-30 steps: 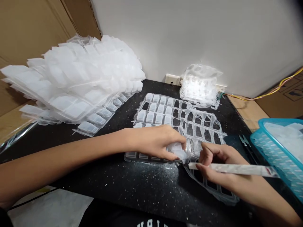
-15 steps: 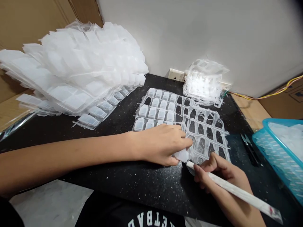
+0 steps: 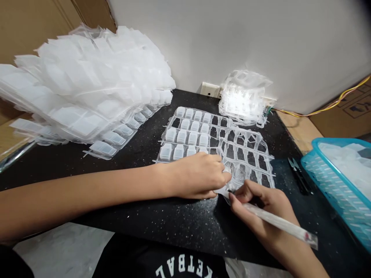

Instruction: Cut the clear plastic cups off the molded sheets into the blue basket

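A translucent plastic sheet of moulded cups (image 3: pixel 181 137) lies on the black speckled tabletop. Frosted cups fill its left part, while the right part is a bare frame of cut-out openings. My left hand (image 3: pixel 203 175) presses on its near edge, with thumb and fingers closed on the plastic; what they pinch is mostly hidden. My right hand (image 3: pixel 261 208) grips a long white-handled knife-like tool (image 3: pixel 284 224), like a pen. Its tip meets the plastic beside my left fingertips, and the blade cannot be made out clearly.
A tall heap of similar sheets (image 3: pixel 95 85) leans at the left back. Stripped plastic frames (image 3: pixel 243 98) are piled by the wall beside a socket (image 3: pixel 210 89). Dark-handled snips (image 3: pixel 300 177) lie near a blue basket (image 3: pixel 327 181) holding white pieces. Wires (image 3: pixel 327 110) run along the right.
The view has shifted slightly. My right hand has brought the tool's tip in closer under my left fingers, and the white piece seen there before is now mostly covered.
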`<state>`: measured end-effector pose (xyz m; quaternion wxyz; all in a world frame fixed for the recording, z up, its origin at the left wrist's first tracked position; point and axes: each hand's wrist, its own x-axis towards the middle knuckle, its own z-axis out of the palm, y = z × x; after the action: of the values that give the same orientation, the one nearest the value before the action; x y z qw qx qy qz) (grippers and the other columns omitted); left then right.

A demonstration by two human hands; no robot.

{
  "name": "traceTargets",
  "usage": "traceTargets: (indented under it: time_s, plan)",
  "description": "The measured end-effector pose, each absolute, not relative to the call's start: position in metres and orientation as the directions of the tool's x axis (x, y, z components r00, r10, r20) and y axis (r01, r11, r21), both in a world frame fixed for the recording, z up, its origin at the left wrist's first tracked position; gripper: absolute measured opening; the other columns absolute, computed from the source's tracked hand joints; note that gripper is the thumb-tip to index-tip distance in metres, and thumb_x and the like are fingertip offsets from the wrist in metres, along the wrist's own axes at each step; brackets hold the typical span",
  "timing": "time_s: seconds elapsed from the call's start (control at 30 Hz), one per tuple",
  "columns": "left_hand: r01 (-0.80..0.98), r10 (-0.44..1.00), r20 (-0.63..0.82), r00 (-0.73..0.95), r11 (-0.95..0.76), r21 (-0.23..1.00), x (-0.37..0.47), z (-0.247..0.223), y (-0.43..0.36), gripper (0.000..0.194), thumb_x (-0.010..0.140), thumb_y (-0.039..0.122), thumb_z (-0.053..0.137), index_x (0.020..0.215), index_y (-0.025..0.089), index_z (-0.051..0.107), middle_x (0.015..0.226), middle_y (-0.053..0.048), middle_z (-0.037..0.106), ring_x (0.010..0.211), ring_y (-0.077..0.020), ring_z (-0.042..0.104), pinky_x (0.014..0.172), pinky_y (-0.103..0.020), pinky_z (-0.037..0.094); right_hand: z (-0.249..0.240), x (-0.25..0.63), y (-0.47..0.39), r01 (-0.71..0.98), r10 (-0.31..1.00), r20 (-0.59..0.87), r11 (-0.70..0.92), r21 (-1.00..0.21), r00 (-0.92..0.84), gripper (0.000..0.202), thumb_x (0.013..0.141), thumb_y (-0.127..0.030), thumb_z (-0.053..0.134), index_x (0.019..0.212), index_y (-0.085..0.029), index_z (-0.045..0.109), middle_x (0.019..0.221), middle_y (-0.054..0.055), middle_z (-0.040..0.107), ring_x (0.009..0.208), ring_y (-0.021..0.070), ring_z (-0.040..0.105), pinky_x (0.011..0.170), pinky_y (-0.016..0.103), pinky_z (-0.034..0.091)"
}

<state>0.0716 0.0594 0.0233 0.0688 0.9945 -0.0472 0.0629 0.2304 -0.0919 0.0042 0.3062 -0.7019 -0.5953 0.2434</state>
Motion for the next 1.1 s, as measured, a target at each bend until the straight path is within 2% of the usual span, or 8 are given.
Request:
traceTargets:
  time_s: [0.07, 0.17, 0.27, 0.37, 0.57, 0.67, 0.87, 1.1]
  plan:
    - [-0.090, -0.052, 0.133, 0.990, -0.950, 0.299, 0.073, 0.024, 0.069, 0.013, 0.082, 0.023, 0.073, 0.085, 0.012, 0.067, 0.073, -0.006, 0.067, 0.072, -0.0204, 0.059, 0.059, -0.032, 0.041, 0.007, 0.232, -0.089, 0.699, 0.990, -0.015, -0.111, -0.707, 0.143, 0.031, 0.084, -0.037, 0.063, 0.061, -0.022, 0.048, 0.055, -0.002, 0.054, 0.049, 0.0120, 0.047, 0.048, 0.025, 0.034]
    - [0.062, 0.132, 0.060, 0.989, -0.755, 0.652, 0.072, 0.023, 0.093, 0.010, 0.082, 0.022, 0.068, 0.086, 0.013, 0.070, 0.067, -0.001, 0.064, 0.056, -0.0124, 0.054, 0.051, -0.026, 0.036, 0.011, 0.235, -0.086, 0.675, 0.990, -0.076, -0.135, -0.725, 0.116, 0.028, 0.084, -0.033, 0.062, 0.063, -0.022, 0.048, 0.056, -0.003, 0.051, 0.052, 0.0119, 0.045, 0.049, 0.025, 0.032]
    - [0.216, 0.338, -0.025, 0.941, -0.542, 0.812, 0.069, 0.022, 0.115, 0.019, 0.083, 0.029, 0.065, 0.089, 0.013, 0.072, 0.070, -0.001, 0.065, 0.050, -0.0082, 0.047, 0.046, -0.023, 0.029, 0.014, 0.238, -0.084, 0.629, 0.990, -0.105, -0.142, -0.764, 0.095, 0.027, 0.084, -0.033, 0.061, 0.064, -0.022, 0.046, 0.060, -0.003, 0.051, 0.056, 0.0126, 0.045, 0.051, 0.026, 0.033]
    - [0.253, 0.392, -0.036, 0.919, -0.518, 0.817, 0.068, 0.021, 0.123, 0.023, 0.081, 0.032, 0.066, 0.091, 0.013, 0.073, 0.069, 0.000, 0.062, 0.049, -0.0066, 0.041, 0.046, -0.022, 0.025, 0.013, 0.240, -0.085, 0.615, 0.990, -0.101, -0.138, -0.776, 0.095, 0.027, 0.086, -0.035, 0.061, 0.066, -0.022, 0.047, 0.062, -0.003, 0.052, 0.058, 0.0131, 0.046, 0.053, 0.026, 0.034]
    - [0.220, 0.320, -0.030, 0.947, -0.580, 0.784, 0.065, 0.029, 0.104, 0.022, 0.076, 0.027, 0.071, 0.095, 0.015, 0.072, 0.052, 0.006, 0.048, 0.044, -0.0076, 0.036, 0.045, -0.022, 0.023, 0.017, 0.241, -0.090, 0.640, 0.995, -0.088, -0.103, -0.762, 0.056, 0.028, 0.091, -0.038, 0.060, 0.070, -0.022, 0.049, 0.065, -0.003, 0.056, 0.060, 0.0130, 0.049, 0.055, 0.026, 0.036]
    - [0.209, 0.275, -0.042, 0.961, -0.613, 0.762, 0.064, 0.033, 0.098, 0.023, 0.076, 0.026, 0.072, 0.097, 0.015, 0.071, 0.048, 0.008, 0.042, 0.043, -0.0081, 0.036, 0.047, -0.022, 0.025, 0.021, 0.241, -0.092, 0.630, 0.993, -0.040, -0.104, -0.770, 0.116, 0.034, 0.092, -0.043, 0.061, 0.068, -0.022, 0.049, 0.065, -0.002, 0.058, 0.060, 0.0139, 0.051, 0.054, 0.025, 0.037]
    - [0.198, 0.225, -0.050, 0.973, -0.703, 0.683, 0.064, 0.032, 0.088, 0.023, 0.076, 0.029, 0.076, 0.095, 0.018, 0.074, 0.068, 0.000, 0.064, 0.057, -0.0120, 0.051, 0.057, -0.024, 0.035, 0.019, 0.233, -0.102, 0.597, 0.985, 0.016, -0.090, -0.798, 0.170, 0.037, 0.091, -0.044, 0.064, 0.066, -0.022, 0.049, 0.066, -0.002, 0.063, 0.058, 0.0136, 0.053, 0.053, 0.023, 0.041]
    - [0.181, 0.236, -0.008, 0.972, -0.725, 0.664, 0.070, 0.029, 0.078, 0.013, 0.075, 0.020, 0.074, 0.087, 0.017, 0.078, 0.072, -0.002, 0.069, 0.061, -0.0133, 0.056, 0.058, -0.025, 0.037, 0.009, 0.217, -0.110, 0.690, 0.974, 0.172, 0.022, -0.723, 0.148, 0.034, 0.093, -0.035, 0.063, 0.065, -0.022, 0.048, 0.056, -0.005, 0.054, 0.049, 0.0100, 0.050, 0.047, 0.020, 0.039]
